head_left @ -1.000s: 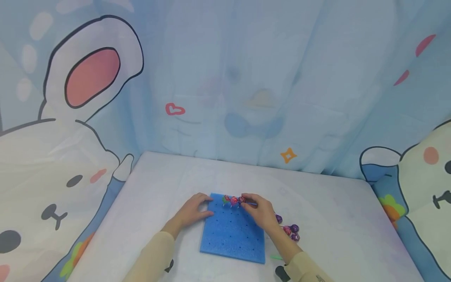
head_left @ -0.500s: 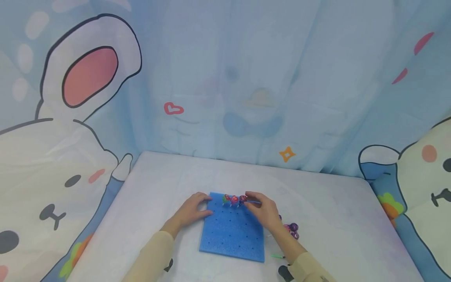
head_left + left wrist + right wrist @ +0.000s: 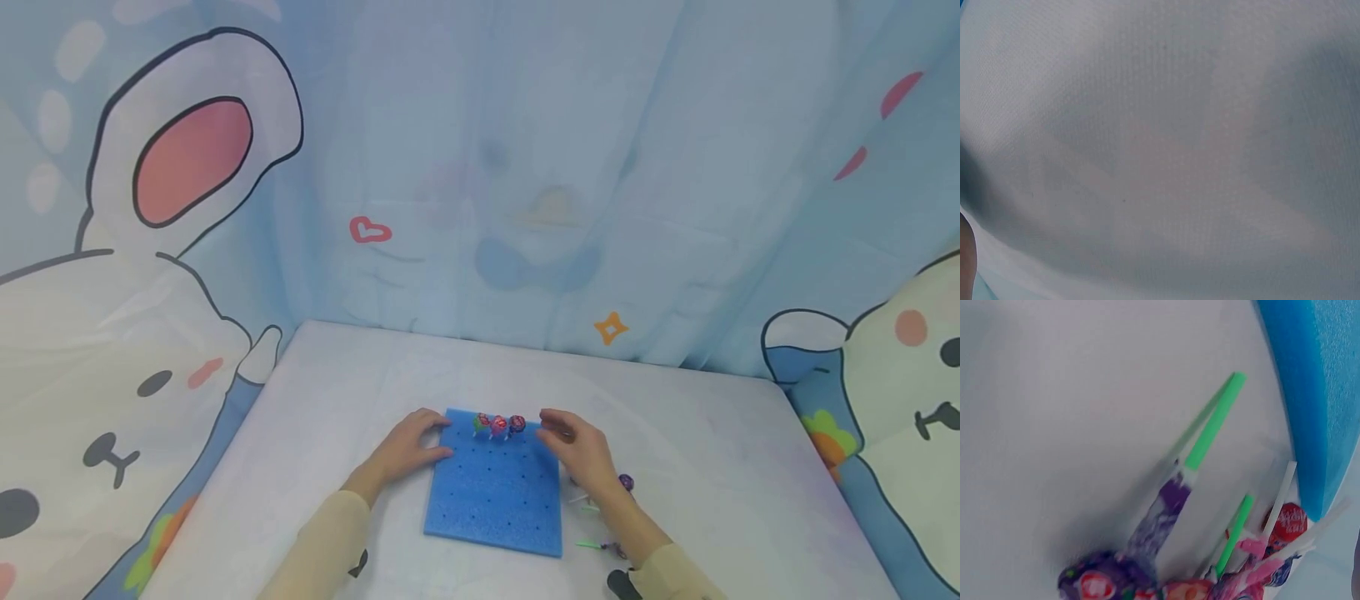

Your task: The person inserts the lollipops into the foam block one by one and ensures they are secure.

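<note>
Moved rightward, the right hand [image 3: 585,454] (fingers relaxed, gripping nothing) is beside three round green, pink and purple lollipops [image 3: 498,426] standing in a blue foam board [image 3: 491,483], lower centre. The left hand [image 3: 408,447], fingers parted, touches its left edge.

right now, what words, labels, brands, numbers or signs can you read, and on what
No word, brand or number is legible.
Red-patched lollipop beside the blue board, right wrist view: white lettering, too blurred.
Purple lollipop, same view: red label, too blurred.
Three lollipops standing in the board, head view: markings too small.
Backdrop: heart and star outlines.
</note>
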{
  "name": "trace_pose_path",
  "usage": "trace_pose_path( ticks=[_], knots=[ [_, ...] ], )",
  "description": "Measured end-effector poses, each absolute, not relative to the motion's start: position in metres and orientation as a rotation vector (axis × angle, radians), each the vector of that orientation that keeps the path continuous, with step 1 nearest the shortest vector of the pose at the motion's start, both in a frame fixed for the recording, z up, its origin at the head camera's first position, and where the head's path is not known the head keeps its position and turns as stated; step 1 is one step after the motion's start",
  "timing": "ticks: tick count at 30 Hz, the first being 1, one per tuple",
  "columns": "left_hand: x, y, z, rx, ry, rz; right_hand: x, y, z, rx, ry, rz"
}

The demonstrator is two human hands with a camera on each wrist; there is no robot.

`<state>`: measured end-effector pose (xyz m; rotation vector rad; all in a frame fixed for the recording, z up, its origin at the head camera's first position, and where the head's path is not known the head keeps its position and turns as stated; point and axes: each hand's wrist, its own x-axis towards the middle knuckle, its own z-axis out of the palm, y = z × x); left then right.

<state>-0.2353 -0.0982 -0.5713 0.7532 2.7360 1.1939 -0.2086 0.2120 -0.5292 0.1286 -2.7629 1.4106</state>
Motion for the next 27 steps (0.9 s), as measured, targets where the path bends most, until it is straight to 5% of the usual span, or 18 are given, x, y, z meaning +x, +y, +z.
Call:
trace_pose_path(
  ticks=[27],
  knots=[
    [-0.237,-0.099,-0.575,0.749,2.733,1.182,-0.186,0.285,-0.548,-0.041,-2.759,1.063]
  ],
)
